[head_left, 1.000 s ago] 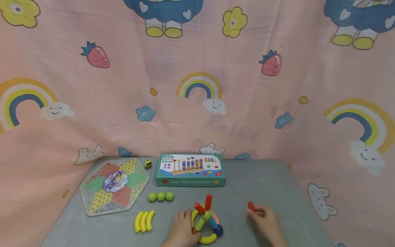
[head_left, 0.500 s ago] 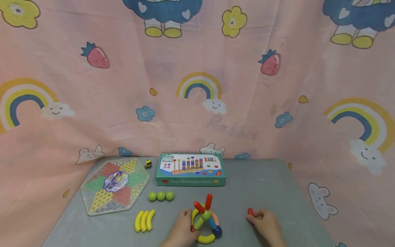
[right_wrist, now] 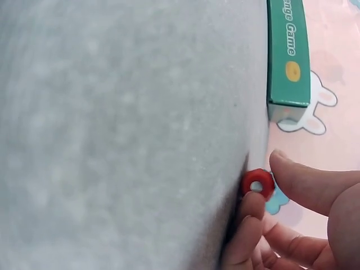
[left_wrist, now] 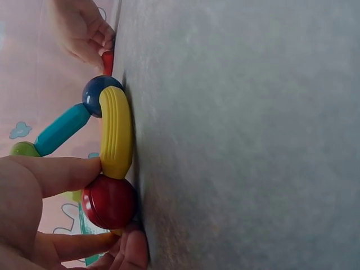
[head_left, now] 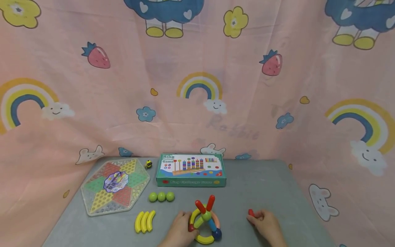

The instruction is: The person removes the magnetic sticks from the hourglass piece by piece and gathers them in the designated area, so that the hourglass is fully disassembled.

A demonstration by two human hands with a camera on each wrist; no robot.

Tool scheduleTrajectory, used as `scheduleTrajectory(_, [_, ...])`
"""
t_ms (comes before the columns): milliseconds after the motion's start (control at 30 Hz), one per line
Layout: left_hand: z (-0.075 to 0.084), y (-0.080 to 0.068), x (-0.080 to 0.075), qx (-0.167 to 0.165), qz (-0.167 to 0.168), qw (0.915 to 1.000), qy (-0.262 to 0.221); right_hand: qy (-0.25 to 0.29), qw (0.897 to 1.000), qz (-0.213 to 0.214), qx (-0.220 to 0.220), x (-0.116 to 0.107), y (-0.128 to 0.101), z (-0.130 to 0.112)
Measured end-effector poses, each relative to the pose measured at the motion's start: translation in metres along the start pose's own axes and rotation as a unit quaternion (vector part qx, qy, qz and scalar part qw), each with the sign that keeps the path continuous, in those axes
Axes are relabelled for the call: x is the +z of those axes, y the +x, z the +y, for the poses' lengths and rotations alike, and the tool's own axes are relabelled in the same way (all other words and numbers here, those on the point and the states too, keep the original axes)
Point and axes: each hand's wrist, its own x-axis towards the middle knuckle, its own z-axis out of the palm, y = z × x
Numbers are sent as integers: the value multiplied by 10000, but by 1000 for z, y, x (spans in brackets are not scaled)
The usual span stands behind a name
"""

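Observation:
My left hand [head_left: 179,230] grips the glossy red ball [left_wrist: 109,201] at the left corner of a magnetic stick-and-ball structure. A curved yellow rod [left_wrist: 117,132] runs from this ball to a dark blue ball [head_left: 217,234]. A blue rod [left_wrist: 63,129] slopes up to a green ball [head_left: 206,215], from which two red sticks [head_left: 211,203] point upward in a V. Off to the right, my right hand [head_left: 266,224] pinches a short red stick [right_wrist: 259,184] close over the table; its end with a pale round centre faces the right wrist camera.
Left of the structure lie three curved yellow rods [head_left: 144,222] and three green balls [head_left: 161,196]. Behind them are a hexagonal Chinese checkers board [head_left: 102,206], a small bee-like toy [head_left: 148,164] and a green Ring Challenge Game box [head_left: 191,182]. A patterned pink cloth [head_left: 191,130] hangs behind the table.
The right hand has lowered slightly and its red stick sits lower between the fingers. The structure's lower part has shifted slightly left with the left hand.

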Motion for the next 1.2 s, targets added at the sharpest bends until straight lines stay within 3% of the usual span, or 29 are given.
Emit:
scheduleTrajectory(133, [-2,1,0,53,-80,10000,-12,-259,9996,21,53,-5,1,3])
scheduleTrajectory(300, [-6,3,-1,116,-59,9998,-158,-431,9980,465,6,-9,-10,-13])
scheduleTrajectory(400, [-6,4,-3,119,-11,9997,-229,-222,9965,790,-127,-7,-20,-31])
scheduleTrajectory(533, [-8,5,-3,189,-69,9998,-95,364,9947,900,-339,0,-33,-55])
scheduleTrajectory(733, [-11,8,-3,322,-238,9992,-73,1293,9895,401,-502,23,-47,-90])
scheduleTrajectory(900, [-13,9,-3,386,-178,9990,-100,1884,9807,-171,-498,41,-54,-107])
scheduleTrajectory(1067, [-13,7,-2,394,-139,9991,-118,2236,9713,-571,-580,56,-52,-111])
scheduleTrajectory(1200, [-13,6,-1,416,-139,9989,-151,2242,9711,-550,-606,63,-48,-113])
